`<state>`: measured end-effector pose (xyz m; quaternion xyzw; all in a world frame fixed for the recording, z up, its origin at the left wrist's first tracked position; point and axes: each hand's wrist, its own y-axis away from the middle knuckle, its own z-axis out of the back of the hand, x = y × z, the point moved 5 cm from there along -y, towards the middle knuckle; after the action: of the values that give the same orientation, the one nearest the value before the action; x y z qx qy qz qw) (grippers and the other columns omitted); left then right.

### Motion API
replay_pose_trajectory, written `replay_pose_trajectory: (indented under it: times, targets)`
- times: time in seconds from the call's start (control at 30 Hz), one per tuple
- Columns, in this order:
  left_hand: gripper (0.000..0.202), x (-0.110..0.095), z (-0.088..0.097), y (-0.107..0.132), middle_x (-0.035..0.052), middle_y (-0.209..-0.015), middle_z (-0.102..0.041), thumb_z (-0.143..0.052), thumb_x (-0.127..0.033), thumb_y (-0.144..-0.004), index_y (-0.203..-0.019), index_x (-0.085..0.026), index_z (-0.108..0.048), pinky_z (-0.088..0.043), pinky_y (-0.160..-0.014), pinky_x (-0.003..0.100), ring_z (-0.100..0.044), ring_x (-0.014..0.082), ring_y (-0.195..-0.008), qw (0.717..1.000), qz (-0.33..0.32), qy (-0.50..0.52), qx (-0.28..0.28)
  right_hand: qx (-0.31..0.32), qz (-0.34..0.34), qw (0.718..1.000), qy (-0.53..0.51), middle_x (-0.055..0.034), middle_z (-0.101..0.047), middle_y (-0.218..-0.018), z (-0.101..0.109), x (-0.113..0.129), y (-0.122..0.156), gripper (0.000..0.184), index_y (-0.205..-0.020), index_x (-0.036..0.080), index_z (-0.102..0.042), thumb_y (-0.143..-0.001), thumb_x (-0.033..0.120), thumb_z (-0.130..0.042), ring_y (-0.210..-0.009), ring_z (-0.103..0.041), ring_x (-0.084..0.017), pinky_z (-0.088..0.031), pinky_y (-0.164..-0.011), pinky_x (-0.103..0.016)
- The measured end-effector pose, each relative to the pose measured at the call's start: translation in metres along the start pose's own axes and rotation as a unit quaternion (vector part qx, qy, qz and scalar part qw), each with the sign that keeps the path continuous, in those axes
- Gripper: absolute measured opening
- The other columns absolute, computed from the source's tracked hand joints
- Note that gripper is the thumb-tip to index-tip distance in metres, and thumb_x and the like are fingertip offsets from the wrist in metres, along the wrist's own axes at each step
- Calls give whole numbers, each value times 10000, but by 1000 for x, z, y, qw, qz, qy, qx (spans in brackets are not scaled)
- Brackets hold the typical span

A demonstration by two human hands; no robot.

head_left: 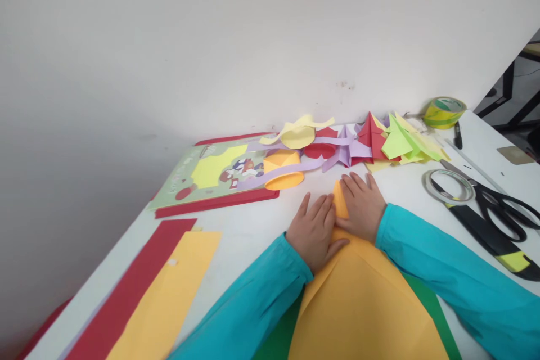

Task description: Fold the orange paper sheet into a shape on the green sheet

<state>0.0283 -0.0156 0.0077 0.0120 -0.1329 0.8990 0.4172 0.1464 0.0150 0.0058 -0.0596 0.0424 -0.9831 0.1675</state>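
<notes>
Both my hands lie flat on the far tip of an orange paper sheet (363, 298) folded to a point on the white table (253, 230). My left hand (314, 230) presses the paper with fingers stretched out and together. My right hand (363, 205) rests beside it, fingers flat, with a small orange flap (340, 199) standing up between the two hands. Under the orange sheet lies a green sheet (434, 309). Both arms wear teal sleeves.
Red (126, 292) and orange paper strips (169, 292) lie at the left. A picture book (206, 174) and several folded paper crafts (371, 138) line the wall. Clear tape (449, 185), black scissors (502, 208), a black-and-yellow tool (493, 239), a pen (458, 136) and a yellow-green tape roll (444, 111) sit at the right.
</notes>
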Motion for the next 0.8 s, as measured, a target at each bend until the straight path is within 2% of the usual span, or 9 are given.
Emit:
replay_pose_trajectory:
  times: [0.23, 0.5, 0.8]
  targets:
    - [701, 1, -2, 0, 242, -1364, -511, -259, -568, -948, -1275, -22, -553, -211, -1121, 574, -414, 363, -1310, 1000, 2, 15, 9, 20, 19, 1000, -9, -132, -352, -1518, 4, 1, 0, 693, -1440, 145, -402, -880, 551, -393, -1397, -248, -373, -132, -1105, -629]
    - [682, 1, 1, -1, 255, -1359, -508, -289, -549, -940, -1265, -9, -549, -253, -1108, 575, -439, 375, -1280, 999, -14, 27, 20, 14, 30, 999, -17, -114, -363, -1514, 5, 0, -1, 698, -1426, 133, -421, -876, 562, -402, -1402, -237, -366, -132, -1109, -641]
    - [629, 0, 6, 7, 246, -1300, -562, -361, -521, -930, -1253, -17, -553, -297, -1089, 567, -499, 367, -1222, 999, -23, 33, 2, 34, 21, 999, -6, -118, -348, -1521, 4, 0, -2, 753, -1443, 132, -393, -878, 629, -360, -1406, -241, -372, -148, -1110, -641]
